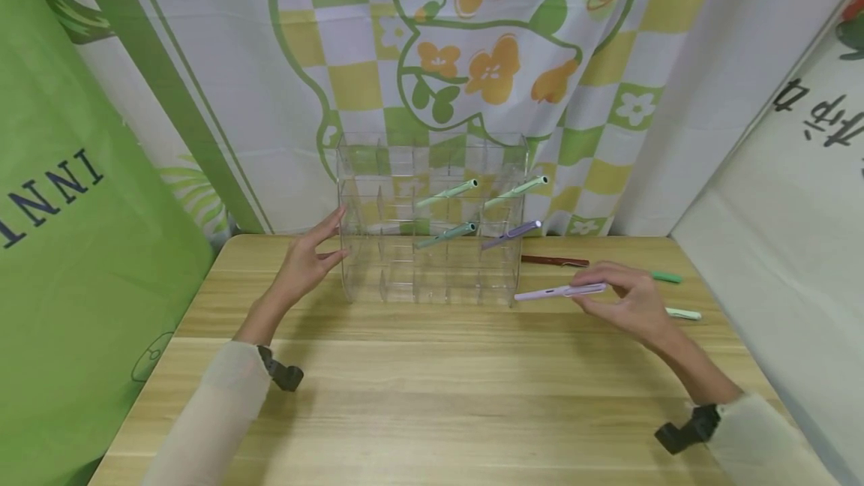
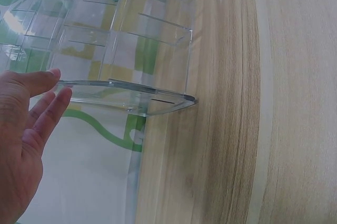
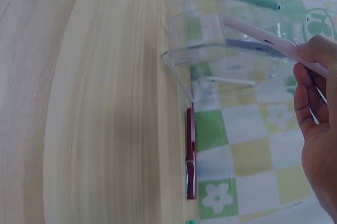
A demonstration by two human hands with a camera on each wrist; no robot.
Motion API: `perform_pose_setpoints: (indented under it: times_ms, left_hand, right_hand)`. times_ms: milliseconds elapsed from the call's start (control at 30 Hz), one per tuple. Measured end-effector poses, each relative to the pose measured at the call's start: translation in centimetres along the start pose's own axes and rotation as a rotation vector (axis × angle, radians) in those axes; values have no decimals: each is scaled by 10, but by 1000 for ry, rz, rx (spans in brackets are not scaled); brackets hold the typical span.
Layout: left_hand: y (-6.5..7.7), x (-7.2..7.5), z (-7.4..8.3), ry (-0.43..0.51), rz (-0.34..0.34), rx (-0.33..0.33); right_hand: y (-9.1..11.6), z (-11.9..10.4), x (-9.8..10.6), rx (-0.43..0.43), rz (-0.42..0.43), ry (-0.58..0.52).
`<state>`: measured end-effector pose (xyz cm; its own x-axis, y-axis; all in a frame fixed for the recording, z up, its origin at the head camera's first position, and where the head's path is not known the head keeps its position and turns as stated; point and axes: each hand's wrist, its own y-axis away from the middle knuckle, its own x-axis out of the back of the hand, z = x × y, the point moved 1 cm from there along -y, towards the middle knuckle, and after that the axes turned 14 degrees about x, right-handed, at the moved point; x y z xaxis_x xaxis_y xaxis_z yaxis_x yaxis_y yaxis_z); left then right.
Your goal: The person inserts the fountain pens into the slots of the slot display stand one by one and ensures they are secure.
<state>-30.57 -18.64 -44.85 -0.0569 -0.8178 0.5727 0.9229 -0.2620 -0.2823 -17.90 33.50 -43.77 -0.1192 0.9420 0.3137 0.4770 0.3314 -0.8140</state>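
A clear acrylic pen rack [image 1: 432,292] with tiered compartments stands on the wooden table. My left hand [image 1: 302,267] pinches its left side panel, with the thumb and fingers on either side of the edge in the left wrist view. Between thumb and fingers, my right hand [image 1: 624,298] holds a pale lilac pen [image 1: 550,292], its far end close to the rack's lower right corner. Several pens lie tilted in the rack: a light green pen [image 1: 448,193], another light green pen [image 1: 518,191], a teal pen [image 1: 447,235] and a purple pen [image 1: 511,235].
Behind the right side of the rack lies a dark red pen [image 1: 556,261]. A green pen [image 1: 667,277] and a pale green pen [image 1: 684,313] lie beyond my right hand. A patterned curtain [image 1: 364,88] hangs behind the table [image 1: 432,396], with fabric on both sides.
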Motion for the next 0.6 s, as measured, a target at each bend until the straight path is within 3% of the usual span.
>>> perform_pose_setpoints:
  times_ms: [600]
  left_hand:
    - [0, 0, 0, 22, -3, -2]
  right_hand:
    - [-19, -4, -30, 96, 28, -65]
